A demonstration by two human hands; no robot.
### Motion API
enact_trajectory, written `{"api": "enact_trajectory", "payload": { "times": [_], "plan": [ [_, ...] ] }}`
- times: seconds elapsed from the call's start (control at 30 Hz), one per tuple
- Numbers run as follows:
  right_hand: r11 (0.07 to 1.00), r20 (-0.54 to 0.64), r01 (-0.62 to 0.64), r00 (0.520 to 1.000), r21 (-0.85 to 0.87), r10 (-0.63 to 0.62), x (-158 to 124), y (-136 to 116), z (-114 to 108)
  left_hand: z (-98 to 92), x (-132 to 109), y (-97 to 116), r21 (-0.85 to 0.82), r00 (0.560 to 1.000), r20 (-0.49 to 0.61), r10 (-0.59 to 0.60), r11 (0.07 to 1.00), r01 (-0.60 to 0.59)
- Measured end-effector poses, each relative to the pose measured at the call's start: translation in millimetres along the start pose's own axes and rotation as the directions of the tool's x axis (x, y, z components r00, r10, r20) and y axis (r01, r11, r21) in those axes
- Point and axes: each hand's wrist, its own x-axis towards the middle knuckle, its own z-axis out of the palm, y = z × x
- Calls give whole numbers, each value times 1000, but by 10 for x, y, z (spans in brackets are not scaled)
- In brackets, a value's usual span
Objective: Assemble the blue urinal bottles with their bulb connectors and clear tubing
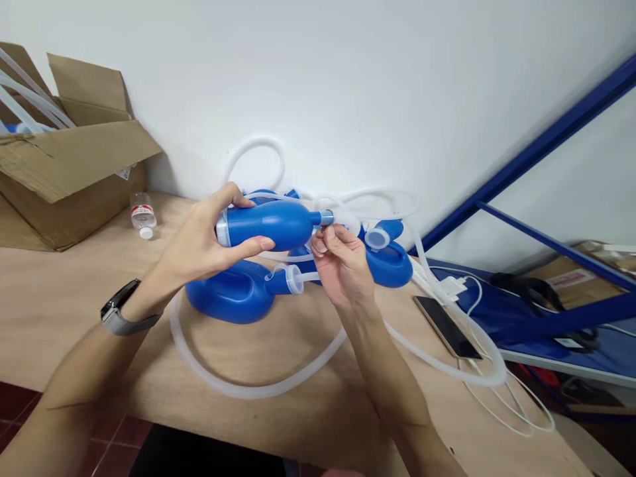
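My left hand (199,232) wraps round a blue plastic funnel cup (273,225), held sideways above the table. A translucent cap (223,228) closes its wide left end. Its narrow right spout carries a short clear sleeve (326,216). My right hand (345,262) is closed in a pinch right at the sleeve's lower edge; what lies between its fingertips is hidden. Below my left hand lies a blue bottle with a handle (231,291), and a translucent lid (295,279) on its neck joins a hose. Another blue bottle (390,262) lies to the right of my right hand.
Translucent hose (258,391) loops across the wooden table (223,424) and along the wall. At left stand a cardboard box (74,172) with hoses inside and a small water bottle (143,215). A phone (447,328) and white cables lie right, beside a blue metal rack (527,159).
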Motion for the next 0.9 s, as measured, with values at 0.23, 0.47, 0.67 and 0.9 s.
{"api": "enact_trajectory", "payload": {
  "times": [0.23, 0.47, 0.67, 0.9],
  "plan": [
    [997, 28, -74, 997, 22, 73, 83, -44, -83, 71, -26, 26, 41, 996, -49, 79, 996, -77],
    [994, 107, -106, 988, -31, 109, 134, -72, -107, 63, 29, 9, 42, 994, -106, 35, 999, -31],
    [653, 526, 230, 795, -722, 302, 111, -320, -407, -494, 80, -264, 97, 936, -299, -188, 969, 226],
    [291, 417, 310, 511, -905, 752, 175, -209, -582, -762, 130, -354, 456, 854, -79, -514, 744, 489]
  ]
}}
